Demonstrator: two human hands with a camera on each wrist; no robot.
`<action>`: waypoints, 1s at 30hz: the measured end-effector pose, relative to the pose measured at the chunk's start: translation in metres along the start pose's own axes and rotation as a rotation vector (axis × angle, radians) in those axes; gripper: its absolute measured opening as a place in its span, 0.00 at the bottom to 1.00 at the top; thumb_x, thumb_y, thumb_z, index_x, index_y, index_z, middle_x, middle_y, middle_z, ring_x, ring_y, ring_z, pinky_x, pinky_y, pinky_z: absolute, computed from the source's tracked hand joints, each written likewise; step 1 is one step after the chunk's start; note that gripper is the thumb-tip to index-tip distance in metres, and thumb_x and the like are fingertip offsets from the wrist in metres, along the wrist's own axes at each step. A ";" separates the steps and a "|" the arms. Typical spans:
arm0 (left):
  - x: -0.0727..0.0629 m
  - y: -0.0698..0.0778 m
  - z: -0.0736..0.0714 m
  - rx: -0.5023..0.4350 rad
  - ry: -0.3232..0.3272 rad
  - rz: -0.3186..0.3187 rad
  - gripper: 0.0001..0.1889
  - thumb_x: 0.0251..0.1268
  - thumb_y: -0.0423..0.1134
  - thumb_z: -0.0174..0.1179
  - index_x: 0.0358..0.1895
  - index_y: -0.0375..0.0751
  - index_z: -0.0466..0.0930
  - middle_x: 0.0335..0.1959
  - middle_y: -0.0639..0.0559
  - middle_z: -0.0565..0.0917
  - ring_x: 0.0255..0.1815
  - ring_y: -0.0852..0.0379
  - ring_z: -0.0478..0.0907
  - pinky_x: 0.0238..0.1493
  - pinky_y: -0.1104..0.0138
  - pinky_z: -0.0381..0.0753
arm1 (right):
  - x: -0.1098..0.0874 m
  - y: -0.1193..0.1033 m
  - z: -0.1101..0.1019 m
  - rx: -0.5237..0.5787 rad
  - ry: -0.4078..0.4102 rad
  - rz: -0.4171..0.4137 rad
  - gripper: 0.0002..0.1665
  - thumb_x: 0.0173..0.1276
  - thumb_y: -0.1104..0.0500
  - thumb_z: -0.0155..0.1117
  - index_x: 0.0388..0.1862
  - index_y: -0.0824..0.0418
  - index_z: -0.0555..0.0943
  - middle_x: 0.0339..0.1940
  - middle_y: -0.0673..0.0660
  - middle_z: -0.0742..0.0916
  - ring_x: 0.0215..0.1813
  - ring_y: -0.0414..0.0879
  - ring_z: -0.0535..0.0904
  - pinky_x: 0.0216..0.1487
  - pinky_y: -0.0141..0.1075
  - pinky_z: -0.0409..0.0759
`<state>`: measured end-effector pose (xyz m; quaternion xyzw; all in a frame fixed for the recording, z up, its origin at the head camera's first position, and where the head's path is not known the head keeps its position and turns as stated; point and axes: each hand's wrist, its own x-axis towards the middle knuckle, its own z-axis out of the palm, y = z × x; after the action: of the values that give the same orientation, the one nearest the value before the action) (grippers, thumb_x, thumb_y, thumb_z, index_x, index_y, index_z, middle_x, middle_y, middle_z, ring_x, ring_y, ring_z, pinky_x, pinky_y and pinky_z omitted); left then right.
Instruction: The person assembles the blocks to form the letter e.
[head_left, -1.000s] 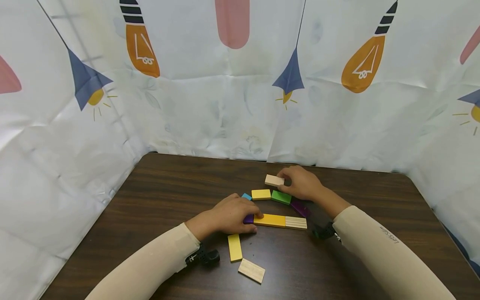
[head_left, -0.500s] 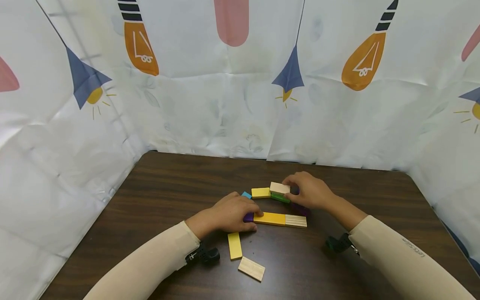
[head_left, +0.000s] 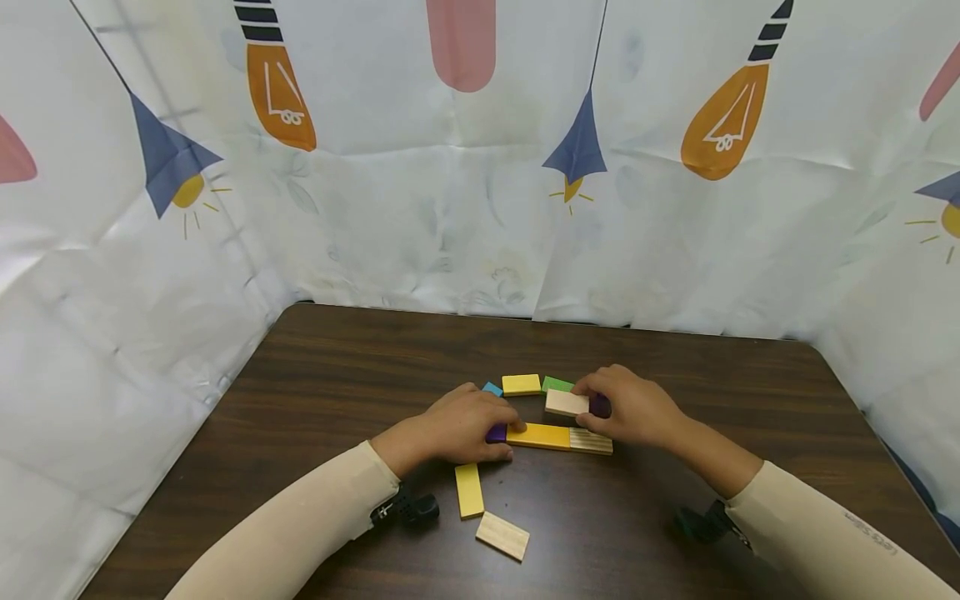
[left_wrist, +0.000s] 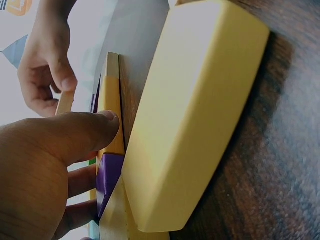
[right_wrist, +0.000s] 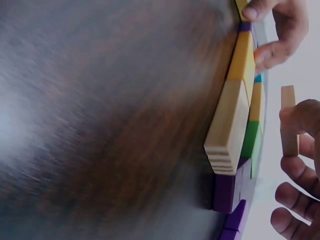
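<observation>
My right hand [head_left: 633, 406] pinches a plain wooden block [head_left: 567, 403] between thumb and fingers. The block is held above the table, behind the front row. My left hand [head_left: 467, 425] reaches over the left end of that row, its thumb in front and its fingers behind. A purple block [left_wrist: 108, 172] lies between them, and the index finger touches an orange-yellow block [head_left: 547, 436]. A plain grooved wooden block [head_left: 591, 441] continues the row to the right. Behind stand a yellow block [head_left: 521, 385], a green block [head_left: 557, 384] and a partly hidden blue block [head_left: 492, 389].
Nearer on the brown table [head_left: 337, 367] lie a yellow block [head_left: 469, 492] and a plain wooden block [head_left: 503, 536]. Dark purple blocks [right_wrist: 231, 190] stand by the right end of the row. A patterned white sheet [head_left: 375, 225] hangs behind the table.
My right hand has carried the plain wooden block toward me and slightly right, from behind the green block to over the space behind the front row. My left hand stays in place.
</observation>
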<state>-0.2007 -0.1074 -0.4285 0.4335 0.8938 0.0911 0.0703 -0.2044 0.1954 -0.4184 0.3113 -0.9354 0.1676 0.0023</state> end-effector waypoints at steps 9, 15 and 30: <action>0.000 0.001 0.000 0.011 0.006 0.000 0.19 0.68 0.58 0.65 0.58 0.59 0.85 0.55 0.65 0.85 0.58 0.61 0.78 0.55 0.59 0.72 | -0.019 -0.010 0.001 0.004 0.014 -0.025 0.19 0.62 0.47 0.78 0.51 0.49 0.87 0.42 0.42 0.83 0.44 0.45 0.77 0.35 0.35 0.77; -0.001 0.002 0.000 0.013 0.006 -0.002 0.19 0.68 0.58 0.65 0.58 0.59 0.84 0.55 0.65 0.84 0.58 0.61 0.78 0.55 0.58 0.72 | -0.030 -0.017 0.004 0.014 0.018 -0.043 0.20 0.62 0.48 0.78 0.52 0.48 0.86 0.43 0.40 0.83 0.45 0.42 0.77 0.37 0.35 0.78; 0.000 0.001 0.001 0.020 0.005 0.004 0.19 0.69 0.58 0.65 0.58 0.60 0.84 0.54 0.65 0.85 0.57 0.62 0.79 0.56 0.58 0.72 | -0.050 -0.029 0.012 0.040 0.010 -0.098 0.20 0.62 0.50 0.78 0.53 0.46 0.85 0.42 0.37 0.82 0.45 0.38 0.76 0.35 0.33 0.79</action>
<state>-0.1997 -0.1071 -0.4290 0.4358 0.8939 0.0835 0.0634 -0.1457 0.1988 -0.4256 0.3560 -0.9155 0.1875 0.0090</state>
